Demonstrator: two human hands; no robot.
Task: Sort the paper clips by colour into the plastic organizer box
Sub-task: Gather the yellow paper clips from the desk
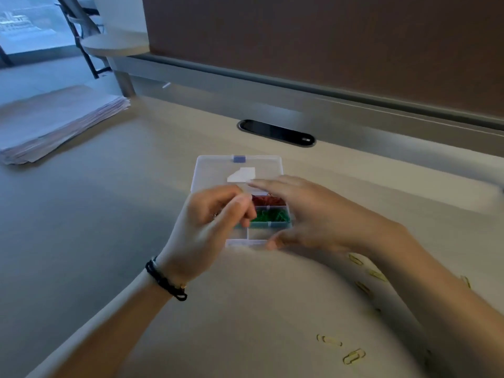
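the clear plastic organizer box (pixel 240 170) lies open on the pale desk (pixel 109 214), in the middle of the view, its lid laid back flat toward the partition with a white label (pixel 242 175) showing through it and a blue clasp (pixel 240 159) at the far edge. in the right-hand column of compartments, red paper clips (pixel 268 200) fill one cell and green paper clips (pixel 270 215) fill the cell just nearer the person; the nearest cells look bare, though blur makes that uncertain. the left hand (pixel 207 227) hovers over the left side of the box, fingers curled inward with thumb and forefinger pressed tip to tip; whether they pinch a clip cannot be told through the motion blur. the right hand (pixel 308 211) reaches across the box's right side with fingers straight and close together over the hinge area, its thumb down by the near front edge of the box. a dark braided bracelet (pixel 166 279) circles the left wrist. yellow paper clips (pixel 354 356) lie scattered on the desk near the person's right forearm, well apart from the box. a stack of papers (pixel 54 124) sits at the far left, and a dark oval cable slot (pixel 275 132) is set in the desk just beyond the box.
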